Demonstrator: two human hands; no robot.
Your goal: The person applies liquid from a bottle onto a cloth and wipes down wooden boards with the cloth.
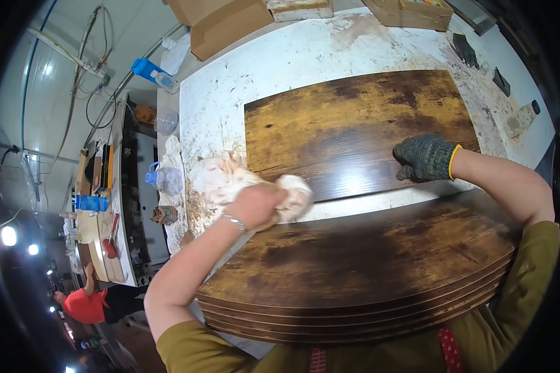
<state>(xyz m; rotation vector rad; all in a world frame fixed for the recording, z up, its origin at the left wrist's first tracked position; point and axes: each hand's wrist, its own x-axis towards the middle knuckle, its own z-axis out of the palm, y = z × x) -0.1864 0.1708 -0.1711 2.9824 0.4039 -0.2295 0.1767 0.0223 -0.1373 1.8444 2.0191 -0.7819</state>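
Observation:
My bare left hand point(258, 205) is closed round a crumpled white cloth point(218, 177) with brownish stains. The cloth hangs out on both sides of the fist, by the near left corner of a dark brown wood-grain board point(354, 118). That board lies flat on the stained white table. On its right part rests my right hand point(426, 157) in a dark grey knitted glove with a yellow cuff, fingers lying flat and holding nothing. Between me and the board stands a stack of similar wood-grain boards point(354, 255), close against my body.
The white tabletop point(280, 68) carries brown smears. Cardboard boxes point(224, 28) stand along its far edge. Far right lie a dark glove point(465, 50) and a clear bottle point(521, 119). Bottles and a blue-handled jug point(167, 179) line the left. A person in red point(86, 306) is farther left.

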